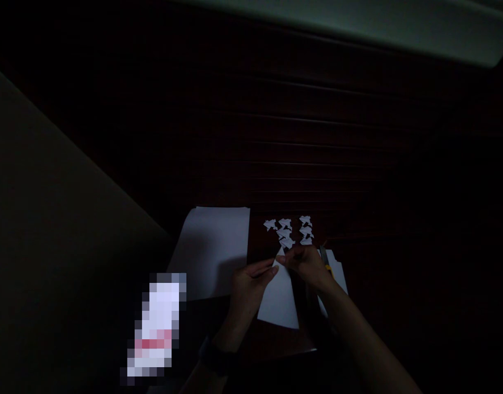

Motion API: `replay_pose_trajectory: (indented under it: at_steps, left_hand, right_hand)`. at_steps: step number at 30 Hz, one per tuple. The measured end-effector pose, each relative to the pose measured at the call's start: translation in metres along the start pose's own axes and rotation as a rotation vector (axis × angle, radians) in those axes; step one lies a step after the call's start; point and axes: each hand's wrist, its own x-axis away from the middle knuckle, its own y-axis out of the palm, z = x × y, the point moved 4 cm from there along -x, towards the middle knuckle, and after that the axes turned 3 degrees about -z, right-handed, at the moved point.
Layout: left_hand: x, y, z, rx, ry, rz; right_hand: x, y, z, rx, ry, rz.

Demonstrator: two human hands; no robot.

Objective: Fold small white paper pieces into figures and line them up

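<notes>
Between my hands is a white sheet of paper (279,301), folded to a point at its far end and wide at the near end. My left hand (253,282) pinches its left edge near the tip, thumb on top. From the other side my right hand (306,265) grips the paper close to the same tip. Just beyond my fingers lie several small folded white paper figures (284,233) in a loose group. A second column of such paper figures (306,231) sits to the right. The folds themselves are too dark to make out.
A stack of white paper (218,246) lies on the left of the dark table (284,345). Beside my right forearm are more white paper (339,273) and a cutter-like tool with a yellow part (329,269). A blurred-out bright patch (159,323) is at lower left.
</notes>
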Motion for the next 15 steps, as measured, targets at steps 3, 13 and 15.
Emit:
replay_pose_trajectory:
  at_steps: [3, 13, 15]
  left_hand:
    - [0.0002, 0.0007, 0.0009, -0.006, -0.008, -0.005]
    - [-0.0032, 0.0007, -0.0085, -0.095, 0.054, -0.047]
    - [-0.004, -0.0004, -0.0071, -0.106, 0.072, -0.044]
  right_hand:
    - [-0.0002, -0.0022, 0.0016, -0.001, 0.022, 0.028]
    - [0.0011, -0.0073, -0.0039, -0.044, 0.052, 0.122]
    - [0.0011, -0.0057, -0.0034, -0.078, 0.047, 0.103]
